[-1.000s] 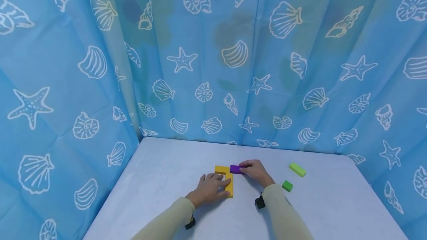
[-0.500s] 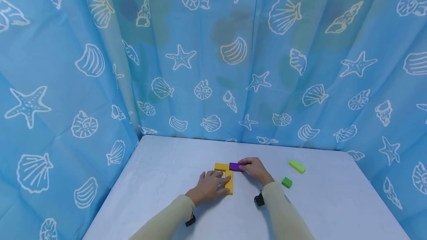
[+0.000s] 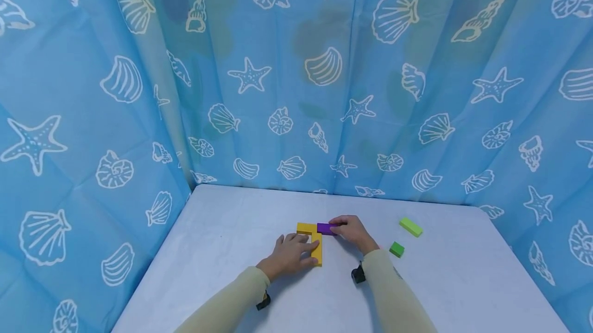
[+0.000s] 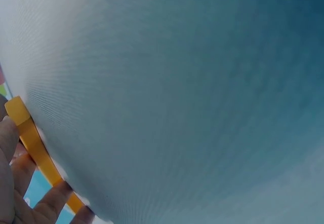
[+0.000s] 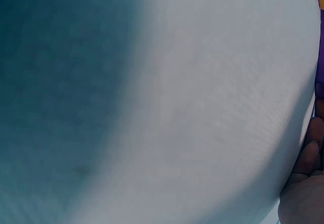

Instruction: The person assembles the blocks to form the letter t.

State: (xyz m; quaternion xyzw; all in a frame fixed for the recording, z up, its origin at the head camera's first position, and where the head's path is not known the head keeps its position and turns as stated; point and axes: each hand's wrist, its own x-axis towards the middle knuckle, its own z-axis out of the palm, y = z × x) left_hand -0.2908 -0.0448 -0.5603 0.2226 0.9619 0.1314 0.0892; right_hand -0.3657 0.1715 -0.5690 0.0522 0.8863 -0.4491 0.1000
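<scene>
In the head view, two yellow blocks make a corner on the table: one yellow block [image 3: 306, 228] lies crosswise at the back, and a longer-looking yellow block [image 3: 317, 256] runs toward me from it. My left hand [image 3: 288, 256] rests with fingers spread over these blocks, thumb and forefinger on the lengthwise one. Its fingertips [image 4: 63, 187] touch a yellow block's side in the left wrist view. A purple block [image 3: 323, 228] sits end to end with the crosswise block, at its right. My right hand [image 3: 353, 232] pinches the purple block's right end, partly covering it.
A light green block [image 3: 411, 227] lies at the right on the white table [image 3: 241, 214], with a smaller green block [image 3: 397, 249] nearer to me. A blue curtain [image 3: 296, 91] with white shells stands along the back and sides.
The whole scene sits slightly higher in the head view as the camera tilts. Both hands and the blocks keep nearly the same places relative to each other.
</scene>
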